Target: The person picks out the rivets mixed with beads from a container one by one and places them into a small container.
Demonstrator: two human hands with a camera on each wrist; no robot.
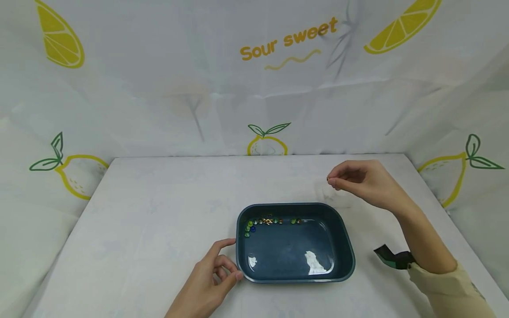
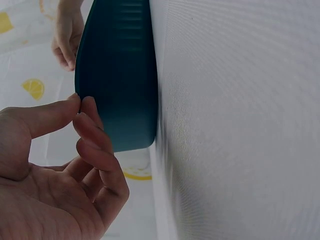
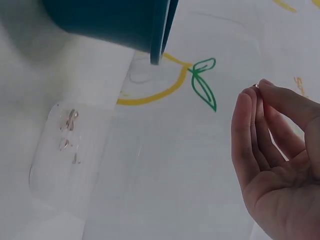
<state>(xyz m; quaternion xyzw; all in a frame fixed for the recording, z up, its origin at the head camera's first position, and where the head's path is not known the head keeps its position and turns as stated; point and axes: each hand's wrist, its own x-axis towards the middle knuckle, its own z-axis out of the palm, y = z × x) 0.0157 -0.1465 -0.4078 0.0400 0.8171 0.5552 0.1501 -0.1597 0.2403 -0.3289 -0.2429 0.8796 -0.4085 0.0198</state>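
A tiny dark bead (image 1: pixel 328 179) is pinched between the thumb and fingertips of the right hand (image 1: pixel 359 181), which hovers above the table (image 1: pixel 151 221) just beyond the far right corner of the tray (image 1: pixel 345 240); in the right wrist view the fingers are drawn close together at their tips, and the bead shows only as a small glint there. The tray is a dark teal rectangular plastic dish with rounded corners, a low flared rim and a glossy floor that mirrors the light in white patches. Inside it, a loose row of small round beads (image 1: pixel 270 221), green, blue and gold-brown, lies along the far wall and curls into the far left corner. The left hand (image 1: pixel 208 282) rests on the table at the tray's near left corner, thumb and curled fingers touching its rim without closing round it. The table is covered in a smooth white cloth, and a clear plastic packet (image 3: pixel 70 150) lies flat on it. Behind hangs a white backdrop (image 1: pixel 159 88) printed with lemons.
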